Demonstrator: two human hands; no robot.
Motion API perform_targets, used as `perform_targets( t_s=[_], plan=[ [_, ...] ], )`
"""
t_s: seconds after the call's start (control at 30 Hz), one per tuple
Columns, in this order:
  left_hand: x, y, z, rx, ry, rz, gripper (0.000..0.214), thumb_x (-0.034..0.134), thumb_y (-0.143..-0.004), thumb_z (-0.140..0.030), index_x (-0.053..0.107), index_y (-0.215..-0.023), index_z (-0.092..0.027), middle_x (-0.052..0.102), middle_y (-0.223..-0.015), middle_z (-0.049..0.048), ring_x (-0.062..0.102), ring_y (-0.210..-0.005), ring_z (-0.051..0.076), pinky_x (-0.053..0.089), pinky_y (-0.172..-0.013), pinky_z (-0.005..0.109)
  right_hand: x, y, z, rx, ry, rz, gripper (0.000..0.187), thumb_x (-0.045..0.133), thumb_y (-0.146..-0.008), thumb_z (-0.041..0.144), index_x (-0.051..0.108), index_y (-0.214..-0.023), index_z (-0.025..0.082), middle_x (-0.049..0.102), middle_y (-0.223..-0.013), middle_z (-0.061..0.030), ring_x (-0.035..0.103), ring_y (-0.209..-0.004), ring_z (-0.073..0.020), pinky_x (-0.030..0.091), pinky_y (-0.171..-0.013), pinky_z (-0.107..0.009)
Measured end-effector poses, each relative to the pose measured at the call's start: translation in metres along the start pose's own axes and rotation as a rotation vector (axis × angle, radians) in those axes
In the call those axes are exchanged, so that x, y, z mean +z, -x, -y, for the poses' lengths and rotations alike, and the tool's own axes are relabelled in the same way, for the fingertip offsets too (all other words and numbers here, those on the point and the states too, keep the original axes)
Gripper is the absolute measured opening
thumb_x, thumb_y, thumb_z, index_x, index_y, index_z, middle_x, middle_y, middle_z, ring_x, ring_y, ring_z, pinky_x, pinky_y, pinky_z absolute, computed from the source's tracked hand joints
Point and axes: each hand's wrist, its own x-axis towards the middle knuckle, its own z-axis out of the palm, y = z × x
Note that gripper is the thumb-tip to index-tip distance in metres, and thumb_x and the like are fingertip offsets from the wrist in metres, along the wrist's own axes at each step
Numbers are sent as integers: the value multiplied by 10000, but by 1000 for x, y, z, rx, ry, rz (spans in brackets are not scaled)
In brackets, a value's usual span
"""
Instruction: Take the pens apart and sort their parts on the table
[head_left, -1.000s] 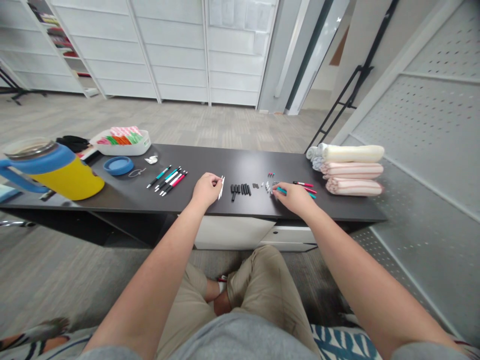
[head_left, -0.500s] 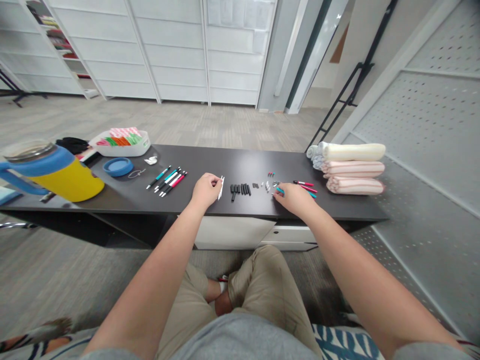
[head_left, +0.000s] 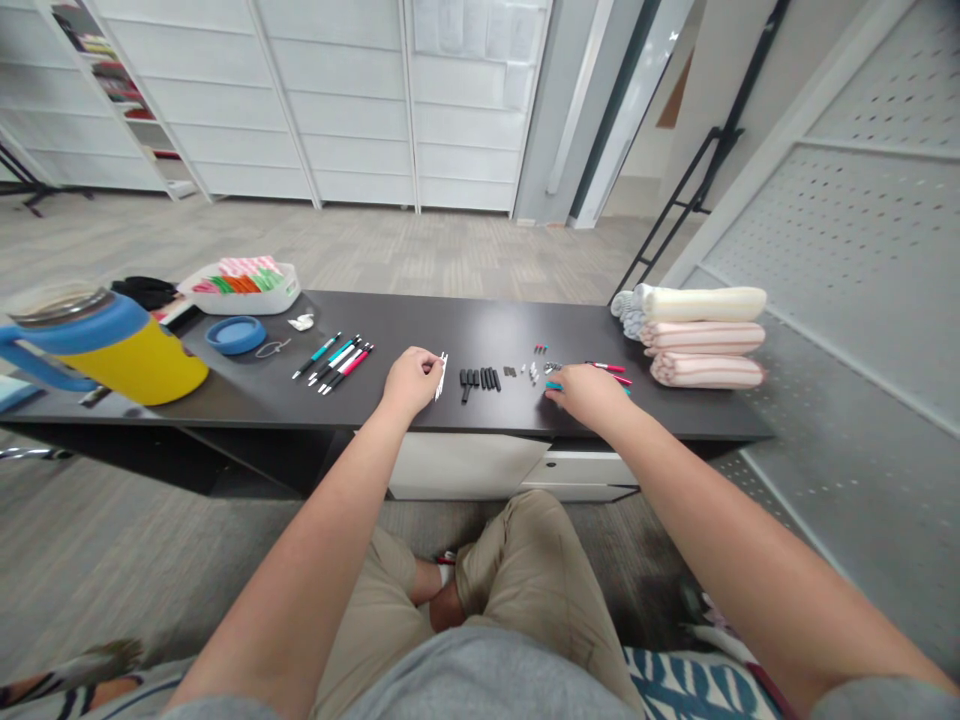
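Observation:
My left hand [head_left: 410, 378] rests on the dark table [head_left: 420, 325], its fingers closed on thin white pen refills [head_left: 442, 375]. My right hand [head_left: 589, 391] lies over a teal pen part [head_left: 553, 385], fingers curled on it, next to small springs and tips [head_left: 534, 372]. A row of black pen grips [head_left: 480, 379] sits between my hands. Red pen pieces [head_left: 609, 368] lie just beyond my right hand. Several assembled pens [head_left: 337, 358] lie to the left.
A yellow jug with a blue lid [head_left: 105, 345] stands at the left, near a blue lid [head_left: 236, 333] and a white tray of coloured items [head_left: 244, 280]. Folded towels [head_left: 701, 335] are stacked at the right end. My knees are below the table edge.
My right hand has shifted slightly on the teal pen part and settled lower on the table. My left hand has stayed put.

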Motion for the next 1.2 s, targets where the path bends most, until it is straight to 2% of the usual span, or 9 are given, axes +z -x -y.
perform_targets(
  t_s=[0.2, 0.53, 0.7, 0.87, 1.03, 1.2],
  plan=[
    [0, 1, 1, -1, 6, -1, 167, 615, -906, -293, 745, -842, -210, 706, -1001, 60, 663, -837, 181, 541, -865, 314, -5, -2, 4, -17, 32, 1, 193, 601, -932, 280, 768, -918, 184, 786, -927, -160, 745, -888, -294, 504, -771, -328],
    [3, -1, 7, 7, 20, -11, 168, 624, -908, -306, 748, -848, -211, 712, -997, 59, 673, -855, 186, 543, -871, 315, -6, 1, -6, 117, -205, -158, 172, 625, -864, 320, 769, -910, 238, 794, -869, -70, 725, -828, -253, 428, -681, -290],
    [1, 0, 4, -3, 20, -1, 160, 624, -906, -292, 749, -844, -213, 716, -1014, 58, 672, -849, 186, 545, -861, 318, -11, -6, -3, 131, -293, -199, 175, 655, -880, 354, 789, -936, 256, 799, -874, -34, 727, -844, -237, 438, -711, -288],
    [1, 0, 3, 1, 18, -9, 160, 626, -904, -291, 747, -829, -217, 715, -1000, 59, 671, -841, 188, 545, -848, 318, -13, -18, 0, 87, -315, -191, 192, 669, -921, 411, 794, -938, 266, 801, -899, -25, 724, -866, -230, 435, -713, -287],
    [1, 0, 5, 8, 9, -15, 163, 624, -909, -303, 745, -840, -219, 716, -989, 59, 668, -846, 192, 548, -859, 319, -11, -29, 8, 51, -321, -165, 175, 675, -935, 390, 798, -969, 270, 806, -982, -27, 718, -906, -210, 451, -753, -271],
    [1, 0, 4, 7, 27, -15, 158, 626, -904, -285, 747, -830, -214, 714, -1002, 58, 668, -853, 186, 545, -863, 311, -6, -37, 14, 66, -266, -160, 178, 661, -928, 387, 784, -972, 266, 804, -938, -33, 712, -872, -219, 450, -734, -278]
  ],
)
